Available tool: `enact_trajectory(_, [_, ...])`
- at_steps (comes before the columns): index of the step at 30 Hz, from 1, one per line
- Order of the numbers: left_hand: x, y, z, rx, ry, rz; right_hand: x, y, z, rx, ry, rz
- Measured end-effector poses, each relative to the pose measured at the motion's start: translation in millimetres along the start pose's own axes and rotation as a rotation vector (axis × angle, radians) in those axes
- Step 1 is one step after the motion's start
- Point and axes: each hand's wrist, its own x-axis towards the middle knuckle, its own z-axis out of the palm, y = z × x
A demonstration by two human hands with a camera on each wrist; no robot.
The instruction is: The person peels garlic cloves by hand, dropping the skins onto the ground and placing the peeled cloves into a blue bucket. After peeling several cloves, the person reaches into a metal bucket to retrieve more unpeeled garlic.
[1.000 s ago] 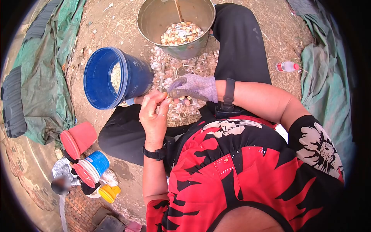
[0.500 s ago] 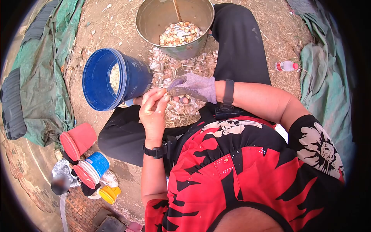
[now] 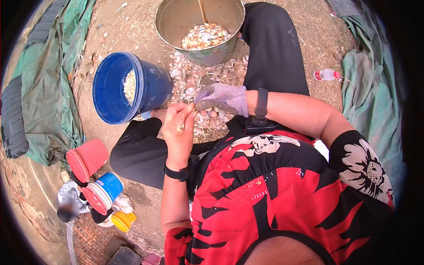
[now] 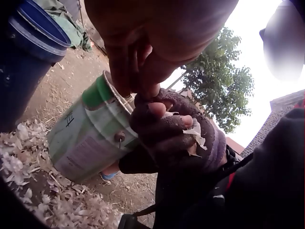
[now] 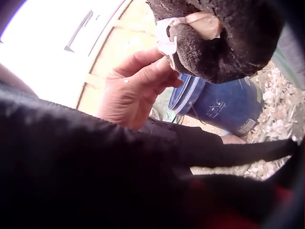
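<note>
The bare left hand (image 3: 178,128) meets the gloved right hand (image 3: 223,99) above the peelings. Seen from the right wrist, thumb and fingers of the left hand (image 5: 136,88) pinch papery white skin (image 5: 167,43) at the glove. The right hand (image 5: 224,43), in a dark-coated glove, grips a pale garlic clove (image 5: 204,25) between curled fingers. In the left wrist view, the bare fingertips touch the curled glove (image 4: 174,129), where torn skin (image 4: 196,133) sticks out. Two pinkish rounded ends show there; whether fingertips or cloves, I cannot tell.
A metal bucket (image 3: 221,55) holds unpeeled cloves and a stick; a blue bucket (image 3: 157,86) at left holds white cloves. Peelings (image 3: 185,73) cover the ground between. Elsewhere are a bottle (image 3: 327,74), green tarps (image 3: 44,101), small pails (image 3: 90,159) and another person (image 3: 70,198).
The left hand has shifted slightly right and stays at the glove's fingertips, its fingers drawn a little closer together. The gloved hand has barely moved.
</note>
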Motion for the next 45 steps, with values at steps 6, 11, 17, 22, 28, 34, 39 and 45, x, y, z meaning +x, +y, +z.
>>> enact_trajectory(6, [-0.7,-1.2,7.5,0.062,0.000,0.038,-0.6,-3.5,1.0,-0.116,0.049,0.000])
enact_trajectory(11, [-3.6,-9.2,13.3,-0.029,0.020,-0.023,3.8,0.3,-2.2,-0.108,0.068,-0.011])
enact_trajectory(17, [-6.1,-21.0,15.8,-0.806,0.108,-0.505,9.3,1.2,3.0,0.033,0.061,-0.057])
enact_trajectory(22, [-10.3,-17.2,14.7,-1.035,0.075,-0.572,8.1,0.0,6.5,-0.088,0.029,-0.105])
enact_trajectory(28, [-11.3,-9.8,2.2,-1.029,0.136,-0.544,6.9,0.6,-2.2,-0.270,0.046,-0.105])
enact_trajectory(34, [-16.0,-3.0,-3.5,-0.746,0.160,-0.503,3.7,-1.4,0.5,-0.247,0.072,-0.134])
enact_trajectory(39, [-19.7,-11.6,5.9,-0.636,0.144,-0.396,-6.2,-12.0,9.1,-0.172,0.012,-0.097])
enact_trajectory(45, [-16.7,-14.1,9.9,-0.600,0.121,-0.298,-5.7,-14.1,8.5,-0.260,0.008,-0.071])
